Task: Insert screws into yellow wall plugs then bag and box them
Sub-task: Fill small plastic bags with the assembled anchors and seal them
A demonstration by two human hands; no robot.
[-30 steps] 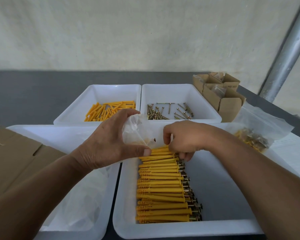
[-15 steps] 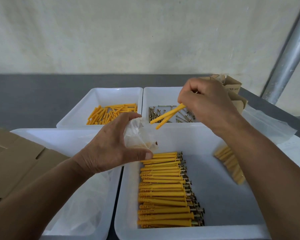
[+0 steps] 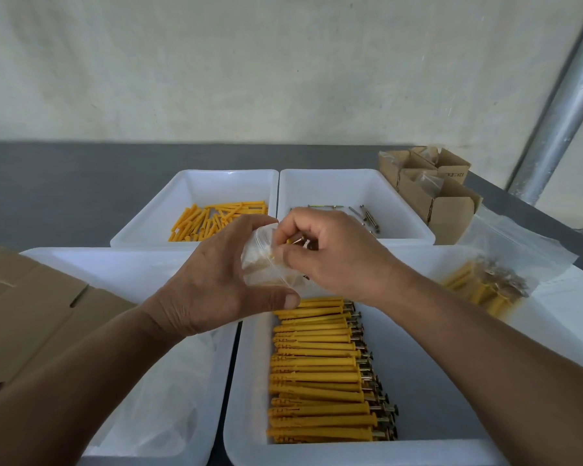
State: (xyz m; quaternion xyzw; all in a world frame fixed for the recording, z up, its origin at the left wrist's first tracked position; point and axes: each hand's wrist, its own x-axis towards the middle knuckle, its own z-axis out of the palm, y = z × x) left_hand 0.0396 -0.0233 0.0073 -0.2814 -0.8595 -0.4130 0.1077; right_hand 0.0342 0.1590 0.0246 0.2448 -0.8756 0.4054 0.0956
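While a small clear bag (image 3: 265, 264) is gripped between thumb and fingers of the left hand (image 3: 216, 284), screw-fitted plugs (image 3: 298, 243) are pinched by the right hand (image 3: 337, 260) at the bag's mouth, above the near white tray (image 3: 451, 415). Assembled plugs (image 3: 317, 364): laid in a row in that tray. Loose yellow plugs (image 3: 216, 218) and screws (image 3: 367, 216): kept in separate far trays. Filled bag (image 3: 485, 284): laid at right.

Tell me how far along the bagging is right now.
Done: a row of screw-fitted plugs lies in the near tray, one filled bag sits on the right, and open boxes behind it hold bags. In hand: the left hand holds a clear bag while the right hand feeds fitted plugs into its mouth. Left: bagging the row, assembling the loose plugs and loose screws, folding the flat cardboard.
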